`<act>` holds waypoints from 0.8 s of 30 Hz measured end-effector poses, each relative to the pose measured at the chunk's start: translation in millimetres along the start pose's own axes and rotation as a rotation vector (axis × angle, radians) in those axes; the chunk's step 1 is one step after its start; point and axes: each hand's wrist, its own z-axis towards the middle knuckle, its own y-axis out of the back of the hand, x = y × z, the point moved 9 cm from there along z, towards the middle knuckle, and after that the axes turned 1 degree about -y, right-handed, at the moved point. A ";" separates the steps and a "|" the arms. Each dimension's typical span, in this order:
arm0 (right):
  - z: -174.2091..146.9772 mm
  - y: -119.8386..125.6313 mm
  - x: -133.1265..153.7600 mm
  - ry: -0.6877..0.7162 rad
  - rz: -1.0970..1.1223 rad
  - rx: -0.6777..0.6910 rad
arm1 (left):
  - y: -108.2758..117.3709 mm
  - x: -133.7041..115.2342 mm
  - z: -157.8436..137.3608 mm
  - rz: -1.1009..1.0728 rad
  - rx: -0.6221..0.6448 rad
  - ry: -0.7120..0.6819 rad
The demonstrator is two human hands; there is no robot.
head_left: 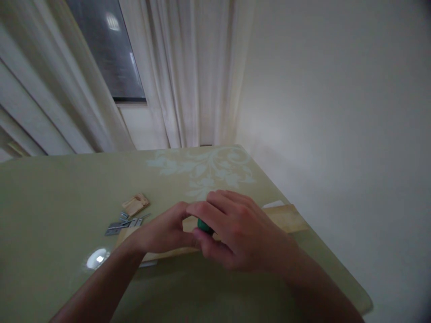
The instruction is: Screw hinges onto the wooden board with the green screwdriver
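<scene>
Nearest, the person's two forearms reach in over the bench (60, 188), where a round patch of light glares beside the left one. A pale flat piece (148, 264) juts from under the near edge of a long wooden board (286, 217), which lies aslant on the bench beneath both hands. The right hand (240, 229) has its grip clamped on a green object (204, 227), its fingers curled round so that only a rounded part shows, above the middle of the board. The left hand (164, 229) is just beside it, thumb and forefinger bent toward the green object; whether its grip closes on anything I cannot tell. Past the left wrist, near the board's left end, lie small metal parts (114, 229), and just beyond them a small wooden block (135, 204). Farther off, a white floral pattern (210, 166) decorates the bench, with pale curtains (188, 76), a dark window (111, 49) and a plain wall (336, 112) behind.
</scene>
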 end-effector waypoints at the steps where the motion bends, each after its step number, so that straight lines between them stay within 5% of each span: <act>1: 0.0 -1.4 -1.0 -0.008 0.021 0.018 | 0.1 -2.7 0.5 -0.018 0.000 -0.024; 6: -0.4 7.5 -3.7 -0.029 0.039 -0.073 | 3.7 -0.9 0.6 -0.054 -0.046 0.007; 10: -0.1 0.4 -2.3 -0.022 0.098 0.019 | 0.3 -3.0 -0.6 -0.063 0.005 -0.039; 24: -0.6 8.1 -6.7 -0.035 0.064 -0.075 | 5.8 2.7 0.7 -0.120 -0.072 -0.011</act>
